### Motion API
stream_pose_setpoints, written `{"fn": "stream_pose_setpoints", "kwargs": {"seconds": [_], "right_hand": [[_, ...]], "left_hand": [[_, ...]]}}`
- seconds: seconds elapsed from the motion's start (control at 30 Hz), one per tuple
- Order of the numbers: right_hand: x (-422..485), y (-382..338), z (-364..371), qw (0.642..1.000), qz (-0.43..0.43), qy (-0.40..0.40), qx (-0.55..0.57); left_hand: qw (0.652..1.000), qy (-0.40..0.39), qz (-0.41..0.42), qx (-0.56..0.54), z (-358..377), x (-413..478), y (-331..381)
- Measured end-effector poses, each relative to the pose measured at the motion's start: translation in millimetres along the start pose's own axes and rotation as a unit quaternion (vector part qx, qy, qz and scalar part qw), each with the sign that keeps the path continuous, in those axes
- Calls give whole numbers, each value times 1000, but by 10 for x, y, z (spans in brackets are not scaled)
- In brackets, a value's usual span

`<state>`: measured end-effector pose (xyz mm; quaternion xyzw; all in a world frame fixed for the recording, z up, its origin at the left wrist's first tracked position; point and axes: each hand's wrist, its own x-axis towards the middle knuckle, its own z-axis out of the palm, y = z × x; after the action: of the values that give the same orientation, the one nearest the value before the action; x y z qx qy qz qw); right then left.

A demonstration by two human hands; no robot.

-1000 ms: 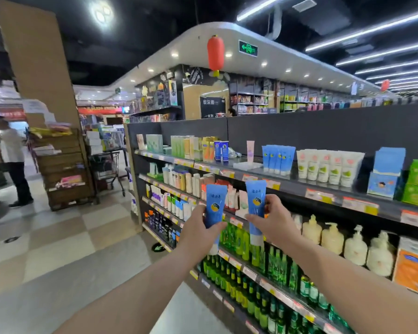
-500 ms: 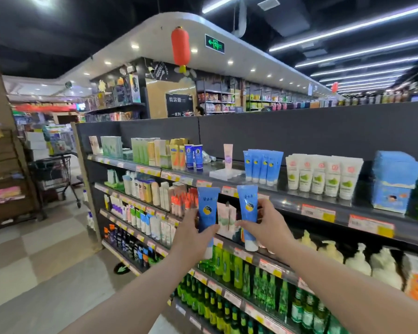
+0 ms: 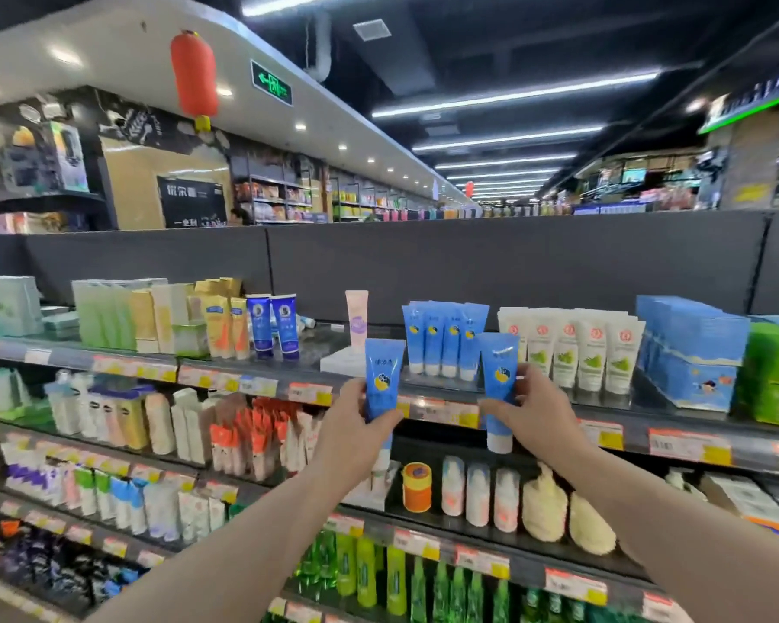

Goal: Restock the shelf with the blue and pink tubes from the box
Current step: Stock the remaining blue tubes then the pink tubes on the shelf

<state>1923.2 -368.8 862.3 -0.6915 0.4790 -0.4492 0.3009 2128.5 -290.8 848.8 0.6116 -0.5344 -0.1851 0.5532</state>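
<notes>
My left hand [image 3: 356, 431] grips a blue tube [image 3: 382, 375] held upright, cap down, in front of the top shelf's edge [image 3: 446, 409]. My right hand [image 3: 534, 418] grips a second blue tube [image 3: 498, 375], also upright, a little to the right. Just behind them on the top shelf stands a row of several matching blue tubes [image 3: 444, 337]. A single pink tube [image 3: 356, 314] stands left of that row, with a bare stretch of shelf around it. The box is not in view.
White and green tubes [image 3: 570, 348] stand right of the blue row, then blue boxes [image 3: 691, 353] and green boxes [image 3: 776, 370]. Dark blue tubes [image 3: 273, 326] and yellow cartons stand to the left. Lower shelves hold bottles and pump dispensers. A dark back panel rises behind the top shelf.
My view has turned from the aisle to face the shelf and come closer. Both hands have risen with their blue tubes to the level of the top shelf and moved further apart.
</notes>
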Motion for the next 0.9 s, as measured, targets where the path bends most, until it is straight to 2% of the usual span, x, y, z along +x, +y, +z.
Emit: {"fn": "stream_pose_setpoints", "kwargs": {"seconds": [0.27,0.4,0.57,0.9], "right_hand": [[401,86,39,998,25,58,-17],[737,86,102,997,16,74,-35],[1179,149,259,997,-2,69,-22],[1723,353,601,999,-34,10,-12]], "left_hand": [[997,-51,15,-54,259,570,-292],[997,-52,12,-64,401,891,-311],[997,-37,27,-57,520,1243,-291],[997,12,56,-48,645,1708,-350]]}}
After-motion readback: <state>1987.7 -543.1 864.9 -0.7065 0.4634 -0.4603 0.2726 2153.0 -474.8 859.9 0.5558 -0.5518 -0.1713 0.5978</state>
